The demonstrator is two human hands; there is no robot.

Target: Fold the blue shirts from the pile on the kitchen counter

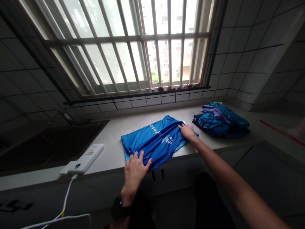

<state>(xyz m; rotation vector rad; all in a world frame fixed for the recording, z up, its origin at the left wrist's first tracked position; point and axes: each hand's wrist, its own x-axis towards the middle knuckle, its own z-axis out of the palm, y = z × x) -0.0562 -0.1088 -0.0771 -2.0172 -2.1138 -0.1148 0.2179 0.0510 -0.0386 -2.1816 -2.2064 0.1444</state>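
A blue shirt (143, 140) with white and yellow print lies partly folded on the light countertop (111, 152), its near edge hanging a little over the front. At its lower left corner my left hand (135, 168) rests on the fabric with fingers spread. My right hand (188, 131) is at the shirt's right end, its fingers closed on the cloth there; the fingertips are partly hard to make out. Lighter blue fabric shows from beneath the right side. A black watch is on my left wrist.
To the right sits a pile of blue and purple clothes (218, 121). A white power strip (89, 158) with a cable lies at the left, beside a dark sink (47, 143) with a tap (68, 118). A barred window rises behind the counter. A red strip (282, 133) marks the right counter.
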